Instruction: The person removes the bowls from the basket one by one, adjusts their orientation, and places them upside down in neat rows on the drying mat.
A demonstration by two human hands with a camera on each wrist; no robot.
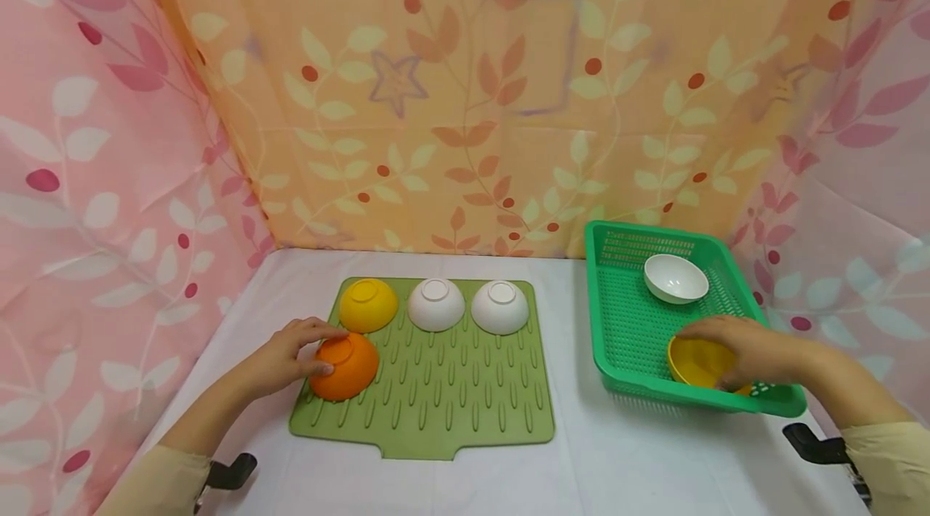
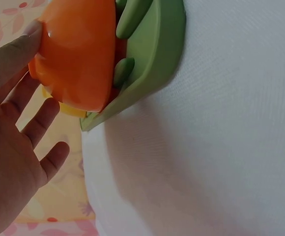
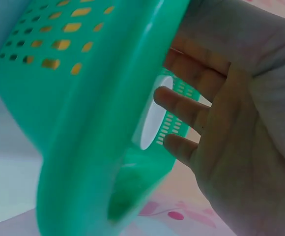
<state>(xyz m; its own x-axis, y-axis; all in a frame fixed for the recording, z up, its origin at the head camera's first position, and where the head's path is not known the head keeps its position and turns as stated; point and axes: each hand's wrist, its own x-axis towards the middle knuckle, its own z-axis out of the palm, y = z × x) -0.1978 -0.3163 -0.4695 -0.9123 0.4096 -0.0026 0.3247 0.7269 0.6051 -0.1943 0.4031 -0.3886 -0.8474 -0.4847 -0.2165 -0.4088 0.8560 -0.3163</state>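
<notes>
My left hand [image 1: 294,350] holds an upside-down orange bowl [image 1: 356,375] near its base, thumb on the near side and fingers beyond. The bowl sits at the front left of a green drying mat [image 1: 429,447]. In the left wrist view the thumb presses the orange bowl [image 2: 78,54], while the ring and little fingers stand free. My right hand [image 1: 763,350] reaches into a green basket [image 1: 596,322], over a yellow bowl [image 1: 683,362] at its front right. Thumb and fingers are spread across that bowl. In the right wrist view the basket wall [image 3: 103,113] hides the index finger and thumb.
Behind the orange bowl, an upside-down yellow bowl [image 1: 368,306] and two white bowls [image 1: 436,306] [image 1: 500,308] line the mat's back edge. Another white bowl [image 1: 676,279] lies upright in the basket. Patterned cloth [image 1: 465,96] walls the white table [image 1: 508,484] at the back and sides.
</notes>
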